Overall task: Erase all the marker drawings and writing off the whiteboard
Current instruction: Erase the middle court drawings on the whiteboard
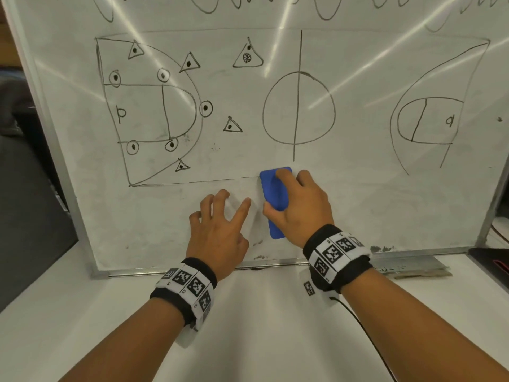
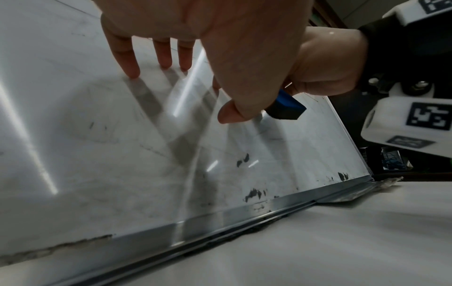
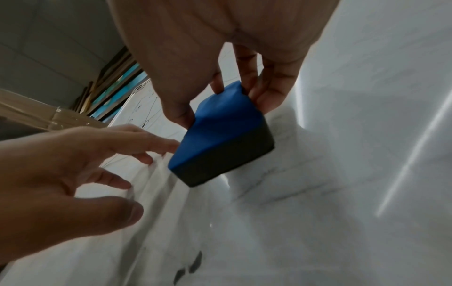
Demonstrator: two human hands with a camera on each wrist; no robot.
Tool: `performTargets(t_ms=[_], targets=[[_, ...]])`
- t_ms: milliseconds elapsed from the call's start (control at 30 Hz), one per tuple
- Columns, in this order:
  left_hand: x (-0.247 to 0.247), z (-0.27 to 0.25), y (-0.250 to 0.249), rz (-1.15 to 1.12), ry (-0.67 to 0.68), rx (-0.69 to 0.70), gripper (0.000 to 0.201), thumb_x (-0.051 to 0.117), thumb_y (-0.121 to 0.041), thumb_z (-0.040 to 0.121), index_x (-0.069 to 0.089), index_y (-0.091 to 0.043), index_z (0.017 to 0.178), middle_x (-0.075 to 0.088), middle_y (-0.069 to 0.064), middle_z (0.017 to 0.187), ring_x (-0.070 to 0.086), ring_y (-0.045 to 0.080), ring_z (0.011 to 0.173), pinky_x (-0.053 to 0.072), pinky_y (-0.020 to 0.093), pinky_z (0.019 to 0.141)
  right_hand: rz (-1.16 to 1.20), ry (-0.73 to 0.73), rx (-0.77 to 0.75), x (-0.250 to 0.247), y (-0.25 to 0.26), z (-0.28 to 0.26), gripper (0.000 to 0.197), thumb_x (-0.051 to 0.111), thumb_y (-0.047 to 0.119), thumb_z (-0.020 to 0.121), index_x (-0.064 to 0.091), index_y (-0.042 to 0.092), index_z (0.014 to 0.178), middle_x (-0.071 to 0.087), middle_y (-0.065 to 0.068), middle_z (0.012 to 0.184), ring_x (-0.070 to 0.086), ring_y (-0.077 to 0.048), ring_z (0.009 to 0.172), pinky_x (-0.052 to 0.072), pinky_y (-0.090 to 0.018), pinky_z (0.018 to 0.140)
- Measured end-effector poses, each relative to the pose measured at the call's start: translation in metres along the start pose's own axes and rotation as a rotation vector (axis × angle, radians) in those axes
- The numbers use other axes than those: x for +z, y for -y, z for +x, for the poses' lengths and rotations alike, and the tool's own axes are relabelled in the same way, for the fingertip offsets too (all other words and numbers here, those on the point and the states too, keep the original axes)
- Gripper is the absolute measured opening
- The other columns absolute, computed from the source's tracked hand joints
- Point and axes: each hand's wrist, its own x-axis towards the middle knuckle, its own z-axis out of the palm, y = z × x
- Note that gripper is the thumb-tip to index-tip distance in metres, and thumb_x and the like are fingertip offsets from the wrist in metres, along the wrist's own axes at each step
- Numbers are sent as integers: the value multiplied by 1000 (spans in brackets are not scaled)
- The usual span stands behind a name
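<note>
Propped on a white table (image 1: 261,312), leaning back: a whiteboard (image 1: 358,194) in a metal frame, covered with black marker drawings (image 1: 162,111), a court-like outline with dotted circles and triangles at left, a circle split by a vertical line at centre, curved shapes at right, loops along the far edge. Gripped in the right hand (image 1: 300,205): a blue eraser (image 1: 274,194) with a dark felt underside, thumb on its left side and fingers curled over the right, felt face against the board just below the drawing's bottom line, near the board's lower centre. Just left of the eraser, the left hand (image 1: 220,227), fingers spread and bent, fingertips (image 2: 133,71) resting on the bare lower part of the board, holding nothing. On both wrists, black bands with printed square markers (image 1: 190,282). Along the near frame edge, dark smudges (image 2: 254,193) of marker residue. At far right, on the table, a dark flat object (image 1: 493,263), only partly in view.
</note>
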Motion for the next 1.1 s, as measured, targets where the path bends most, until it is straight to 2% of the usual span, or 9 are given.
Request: performTargets(t_ms=[233, 367, 467, 533, 633, 700, 900, 1100], targets=[[-1, 0, 15, 5, -38, -7, 73, 73, -31, 73, 48, -27, 142, 37, 17, 143, 38, 40, 126, 46, 55, 85, -75, 72, -84, 7, 9, -8, 59, 65, 52, 82, 41, 30, 131, 39, 5, 98, 49, -20, 78, 52, -35, 64], [-1, -1, 19, 4, -57, -9, 69, 74, -33, 75, 51, -26, 140, 39, 17, 141, 38, 40, 125, 47, 55, 86, -126, -53, -149, 0, 15, 6, 51, 70, 42, 79, 51, 29, 125, 40, 0, 98, 42, -22, 83, 45, -32, 60], [-1, -2, 23, 1, -66, -12, 68, 74, -32, 75, 52, -26, 139, 41, 17, 140, 39, 39, 125, 46, 54, 85, -187, -94, -278, 6, 16, 8, 52, 75, 28, 72, 58, 27, 121, 47, -6, 99, 43, -26, 84, 48, -39, 65], [-1, -4, 26, -7, -65, -23, 67, 74, -32, 75, 52, -25, 139, 41, 17, 140, 40, 39, 125, 47, 54, 86, -237, -115, -344, 10, 8, 7, 55, 77, 21, 67, 60, 27, 119, 49, -8, 100, 45, -30, 85, 45, -42, 68], [-2, -8, 35, -16, -72, -38, 64, 73, -30, 75, 54, -25, 136, 43, 16, 139, 40, 39, 125, 47, 54, 86, -269, -188, -315, 8, 0, 9, 56, 76, 14, 65, 62, 30, 117, 51, -8, 107, 45, -33, 93, 41, -45, 74], [-3, -10, 43, -19, -83, -49, 61, 72, -30, 75, 55, -24, 134, 43, 15, 137, 40, 38, 124, 47, 53, 86, -277, -205, -309, 7, 6, 13, 55, 75, 12, 64, 63, 30, 115, 51, -8, 110, 44, -33, 96, 39, -45, 78], [-3, -12, 61, -54, -123, -110, 57, 73, -29, 76, 58, -24, 131, 45, 12, 133, 41, 35, 121, 47, 50, 83, -279, -155, -422, 26, 44, 21, 53, 74, 11, 66, 65, 30, 115, 54, -8, 114, 46, -33, 99, 35, -45, 81], [-6, -18, 87, -163, -209, -257, 54, 70, -31, 79, 55, -24, 130, 43, 10, 129, 40, 33, 118, 46, 47, 84, -258, -181, -378, 26, 48, 22, 51, 74, 15, 66, 66, 29, 114, 53, -8, 112, 42, -31, 99, 33, -43, 80]])
